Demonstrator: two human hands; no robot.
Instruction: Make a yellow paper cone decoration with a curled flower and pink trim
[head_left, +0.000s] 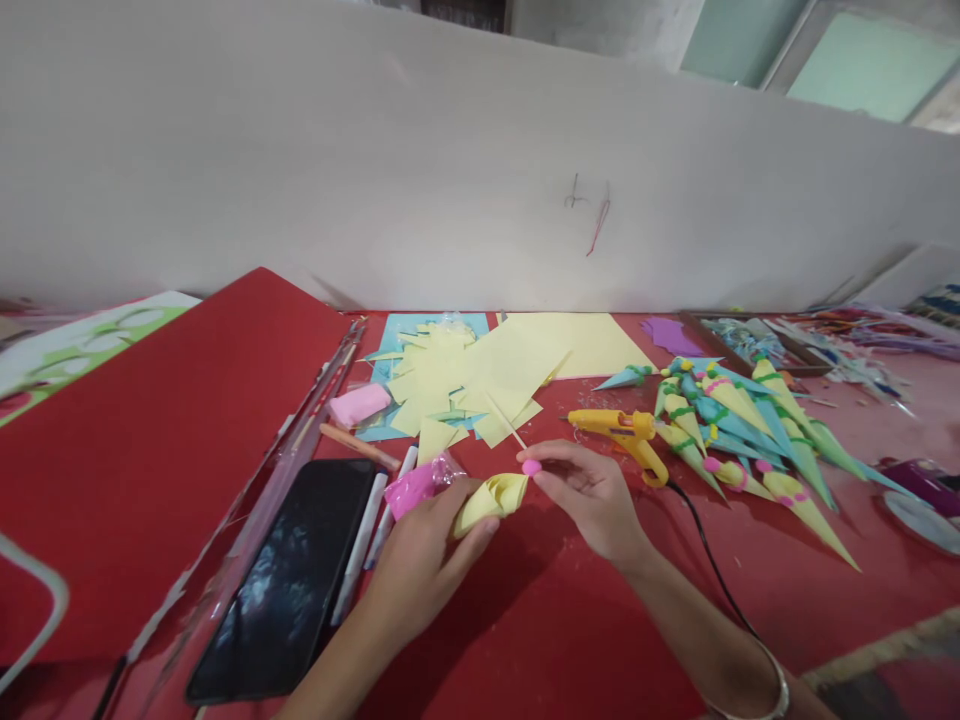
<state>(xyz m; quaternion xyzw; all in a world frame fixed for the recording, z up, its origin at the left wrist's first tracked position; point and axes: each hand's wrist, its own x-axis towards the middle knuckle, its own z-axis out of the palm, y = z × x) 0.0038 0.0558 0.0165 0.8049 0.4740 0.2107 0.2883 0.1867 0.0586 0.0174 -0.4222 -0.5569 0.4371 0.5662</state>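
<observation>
My left hand (429, 540) is wrapped round a rolled yellow paper cone (491, 503), its folded open end facing right. Close to that end, my right hand (589, 490) pinches a small pink ball (532, 467) between thumb and finger. A thin pale stick (507, 421) slants up and left from the same fingertips; whether it is fixed to the ball I cannot tell. Just behind my left hand lies a bright pink lump in clear wrap (412, 488). A yellow glue gun (619, 427) rests beyond my right hand, its cord trailing toward my forearm.
Yellow and blue paper cones (750, 420) with coloured trim are heaped at right. Yellow paper pieces (431, 370) pile up at the back. A black phone (289, 580), white markers (360, 550) and a large red board (150, 470) lie left. A white wall (450, 170) stands behind.
</observation>
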